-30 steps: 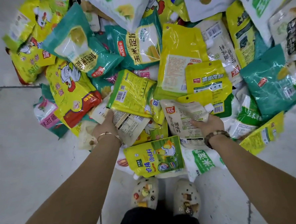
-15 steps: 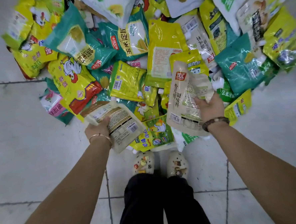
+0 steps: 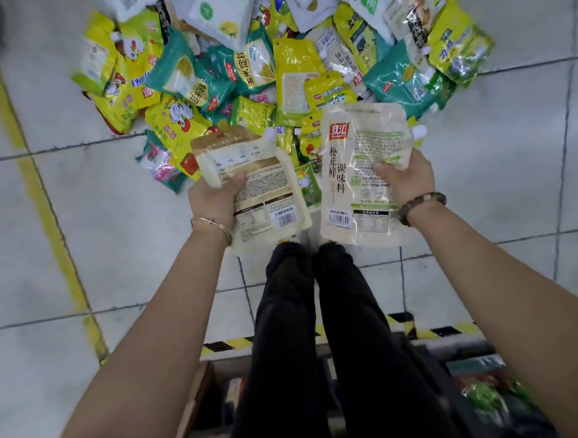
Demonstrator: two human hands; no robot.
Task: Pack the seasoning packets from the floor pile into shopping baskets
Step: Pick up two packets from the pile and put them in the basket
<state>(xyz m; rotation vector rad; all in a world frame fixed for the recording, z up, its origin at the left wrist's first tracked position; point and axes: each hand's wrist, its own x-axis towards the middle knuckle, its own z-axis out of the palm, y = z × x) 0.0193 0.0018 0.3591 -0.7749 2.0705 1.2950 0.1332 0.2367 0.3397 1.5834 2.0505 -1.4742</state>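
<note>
While the packet pile (image 3: pixel 271 67) lies ahead, I see the left hand (image 3: pixel 213 199) gripping 1 tan packet (image 3: pixel 262 193), the right hand (image 3: pixel 407 177) 1 white packet (image 3: pixel 355 167); bare floor tiles (image 3: pixel 77 214) lie either side.

arms bare | left wrist thin bangle (image 3: pixel 213 223) | right wrist beaded bracelet (image 3: pixel 418 204) | black trousers (image 3: pixel 322 335)

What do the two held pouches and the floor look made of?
Left pouch, gripped by the left hand: flexible plastic film, fairly matte, bulging softly. Right pouch, in the right hand: glossier film, creases catching light, apparently a hard white plastic cap. Floor: pale tiles, likely ceramic, dark joints.
</note>
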